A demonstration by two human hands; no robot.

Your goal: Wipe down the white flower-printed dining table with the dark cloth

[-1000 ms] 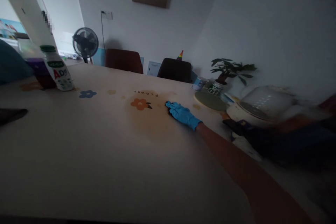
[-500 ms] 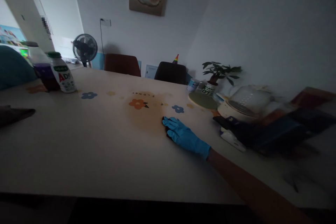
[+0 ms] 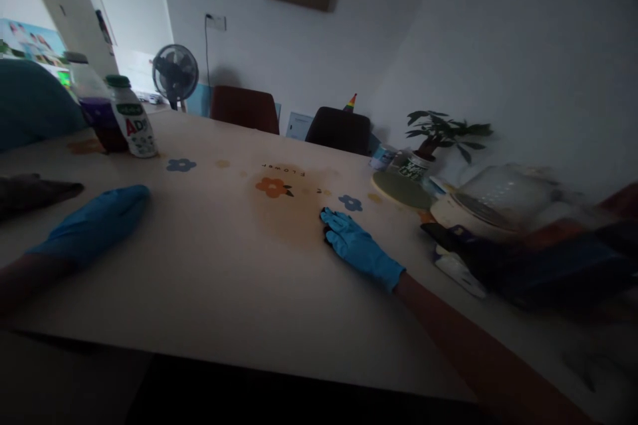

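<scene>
My right hand [image 3: 359, 250], in a blue glove, lies flat on the pale flower-print table [image 3: 224, 279] with its fingers stretched out. It rests at the right edge of a brownish patch [image 3: 289, 216]. A small dark shape shows under the fingers; I cannot tell whether it is a shadow or a thing. My left hand [image 3: 94, 222], also gloved in blue, lies palm down near the table's left side and holds nothing. A dark cloth-like thing [image 3: 34, 190] lies just to its left.
A white bottle with a green cap [image 3: 132, 121] and a container of purple liquid [image 3: 97, 113] stand far left. At the right are a round green mat [image 3: 401, 189], a potted plant [image 3: 438, 136], a glass-lidded pot [image 3: 493, 202] and dark clutter [image 3: 528, 262]. Chairs [image 3: 244, 108] and a fan [image 3: 175, 73] stand behind.
My left hand has come into view at the left. My right hand slid back toward me across the brownish patch, then stayed near its right edge.
</scene>
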